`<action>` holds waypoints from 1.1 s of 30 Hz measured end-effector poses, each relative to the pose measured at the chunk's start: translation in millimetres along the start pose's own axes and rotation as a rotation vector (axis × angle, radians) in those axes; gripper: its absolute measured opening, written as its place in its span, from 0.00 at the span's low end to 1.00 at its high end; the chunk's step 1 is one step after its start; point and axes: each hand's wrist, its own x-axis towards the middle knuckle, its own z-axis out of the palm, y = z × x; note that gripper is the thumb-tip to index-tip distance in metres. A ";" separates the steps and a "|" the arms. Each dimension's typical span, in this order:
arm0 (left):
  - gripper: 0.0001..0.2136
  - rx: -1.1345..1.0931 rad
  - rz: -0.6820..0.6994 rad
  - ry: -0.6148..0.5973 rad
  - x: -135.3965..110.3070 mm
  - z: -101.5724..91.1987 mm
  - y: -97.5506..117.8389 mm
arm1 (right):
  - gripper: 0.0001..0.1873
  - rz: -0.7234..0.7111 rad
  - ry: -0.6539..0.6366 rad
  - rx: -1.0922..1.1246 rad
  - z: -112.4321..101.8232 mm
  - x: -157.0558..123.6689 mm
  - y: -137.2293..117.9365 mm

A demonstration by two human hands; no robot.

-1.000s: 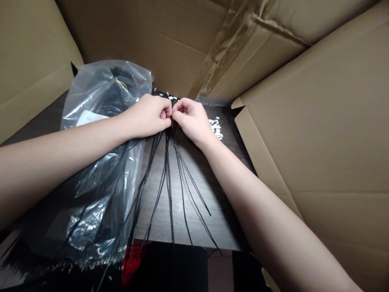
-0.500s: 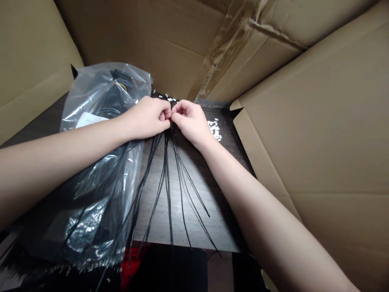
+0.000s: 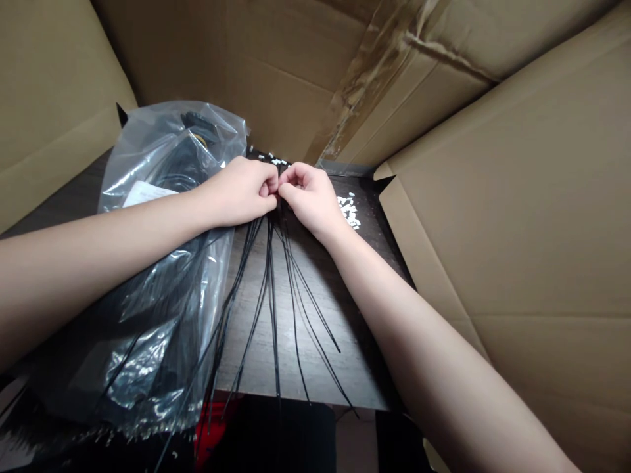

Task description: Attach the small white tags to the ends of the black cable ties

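Observation:
My left hand (image 3: 248, 190) and my right hand (image 3: 309, 196) meet fingertip to fingertip over the dark table. Both are closed in a pinch, and whatever sits between the fingertips is too small and hidden to make out. Thin black wires (image 3: 273, 302) fan out from beneath the hands toward the table's front edge, some hanging past it. Just behind the fingers lie small white connector-like pieces (image 3: 277, 161), and more small white pieces (image 3: 349, 213) are heaped to the right of my right wrist.
A clear plastic bag (image 3: 162, 276) with black wires and a white label (image 3: 146, 192) lies on the left under my left forearm. Cardboard walls (image 3: 236, 72) enclose the back and sides of the table (image 3: 315, 368). Something red (image 3: 217, 420) shows below the front edge.
Almost nothing differs. Both hands keep the same pinch at the same spot, and the wires and bag lie as before; the view has shifted very slightly.

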 end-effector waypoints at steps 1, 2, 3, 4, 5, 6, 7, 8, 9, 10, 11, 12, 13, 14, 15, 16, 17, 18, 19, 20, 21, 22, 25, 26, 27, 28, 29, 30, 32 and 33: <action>0.08 0.001 -0.004 -0.001 0.0 0.1 0.3 | 0.03 -0.002 0.001 0.000 0.1 0.1 0.5; 0.08 0.004 -0.006 -0.002 0.0 0.3 0.5 | 0.03 -0.004 0.002 0.000 0.3 0.3 1.1; 0.08 0.007 -0.006 -0.002 0.1 0.6 0.5 | 0.03 -0.007 0.002 -0.001 0.5 0.6 1.8; 0.08 0.010 -0.006 -0.002 0.1 1.0 0.4 | 0.03 -0.012 0.003 -0.002 0.7 0.8 2.5; 0.08 0.013 -0.006 -0.003 0.1 1.5 0.3 | 0.03 -0.017 0.003 -0.003 0.9 1.0 3.1; 0.07 0.015 -0.005 0.000 0.1 1.9 0.1 | 0.03 -0.023 0.004 -0.004 1.1 1.2 3.6; 0.07 0.015 -0.005 0.004 0.1 2.3 0.0 | 0.03 -0.029 0.004 -0.007 1.2 1.3 3.8; 0.07 0.015 -0.005 0.009 0.1 2.6 0.0 | 0.03 -0.033 0.005 -0.011 1.2 1.3 3.9; 0.07 0.016 -0.005 0.012 0.1 2.9 0.0 | 0.04 -0.037 0.005 -0.015 1.3 1.3 3.8; 0.07 0.017 -0.005 0.013 0.1 3.1 0.0 | 0.04 -0.038 0.006 -0.019 1.2 1.3 3.7; 0.07 0.018 -0.006 0.012 0.1 3.2 0.1 | 0.04 -0.038 0.008 -0.023 1.2 1.4 3.7; 0.07 0.019 -0.006 0.010 0.2 3.2 0.1 | 0.04 -0.037 0.008 -0.026 1.1 1.5 3.8; 0.07 0.019 -0.006 0.008 0.2 3.2 0.2 | 0.05 -0.037 0.005 -0.028 0.9 1.8 4.2; 0.07 0.018 -0.006 0.007 0.3 3.3 0.2 | 0.05 -0.040 -0.001 -0.030 0.8 2.1 4.7; 0.08 0.014 -0.007 0.007 0.4 3.3 0.2 | 0.05 -0.045 -0.009 -0.031 0.6 2.4 5.5; 0.08 0.009 -0.007 0.006 0.4 3.3 0.2 | 0.05 -0.051 -0.016 -0.032 0.5 2.8 6.4; 0.08 0.003 -0.007 0.003 0.4 3.3 0.3 | 0.05 -0.057 -0.022 -0.035 0.3 3.2 7.3; 0.09 -0.001 -0.006 0.001 0.4 3.2 0.4 | 0.05 -0.062 -0.026 -0.039 0.1 3.6 8.1; 0.09 -0.002 -0.004 -0.002 0.4 3.0 0.4 | 0.05 -0.064 -0.027 -0.045 -0.1 3.9 8.7; 0.09 0.000 -0.002 -0.003 0.4 2.9 0.5 | 0.06 -0.064 -0.027 -0.051 -0.2 4.1 9.0; 0.09 0.004 0.000 -0.004 0.4 2.8 0.4 | 0.06 -0.063 -0.028 -0.056 -0.4 4.2 9.1; 0.08 0.010 0.000 -0.003 0.5 2.8 0.2 | 0.06 -0.060 -0.030 -0.059 -0.5 4.3 8.9; 0.07 0.010 0.004 0.003 1.3 3.6 -2.1 | 0.06 -0.056 -0.030 -0.059 -0.8 4.6 8.0; 0.06 0.003 0.007 0.005 1.7 4.0 -3.2 | 0.06 -0.057 -0.030 -0.056 -0.9 4.8 7.9; 0.06 -0.006 0.010 0.006 2.1 4.6 -4.4 | 0.06 -0.060 -0.029 -0.054 -0.9 5.0 8.0; 0.06 -0.014 0.012 0.005 2.5 5.0 -5.4 | 0.06 -0.063 -0.029 -0.051 -0.9 5.2 8.4; 0.06 -0.019 0.012 0.002 2.9 5.3 -6.3 | 0.06 -0.068 -0.028 -0.048 -0.9 5.5 9.0; 0.06 -0.021 0.012 -0.002 3.1 5.5 -6.8 | 0.06 -0.072 -0.028 -0.046 -0.8 5.8 9.8; 0.06 -0.021 0.010 -0.011 3.4 5.1 -6.8 | 0.07 -0.082 -0.029 -0.044 -0.7 6.5 11.4; 0.06 -0.021 0.009 -0.015 3.4 4.6 -6.3 | 0.07 -0.086 -0.029 -0.044 -0.6 6.8 12.0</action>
